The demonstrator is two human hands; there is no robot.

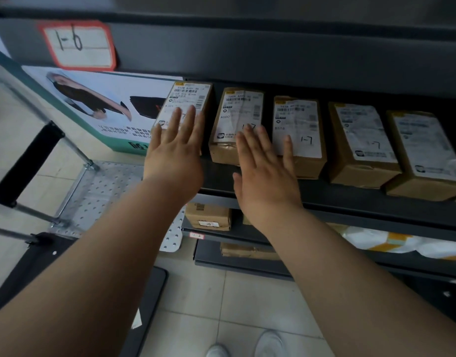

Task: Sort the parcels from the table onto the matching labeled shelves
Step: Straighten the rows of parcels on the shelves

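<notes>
The left grip (174, 153) lies flat, fingers straight, on the first brown parcel (188, 99). The right grip (265, 176) lies flat too, on the second parcel (234, 109). Both parcels sit in a row with three more on the dark shelf (350, 199).

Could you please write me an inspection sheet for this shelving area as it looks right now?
Surface: dark metal shelf, tiled floor below.
Job's things: five brown parcels in a row on the shelf; third parcel reads 1-7 by hand; marks on leftmost parcel and second parcel partly hidden.
Clutter: nothing seen.
Hands: left hand flat on the leftmost parcel; right hand flat over the second, fingers straight.
Cables: nothing seen.
Surroundings: 1-6 tag on the shelf edge above; poster and metal trolley at left; more parcels and bags on lower shelves.
</notes>
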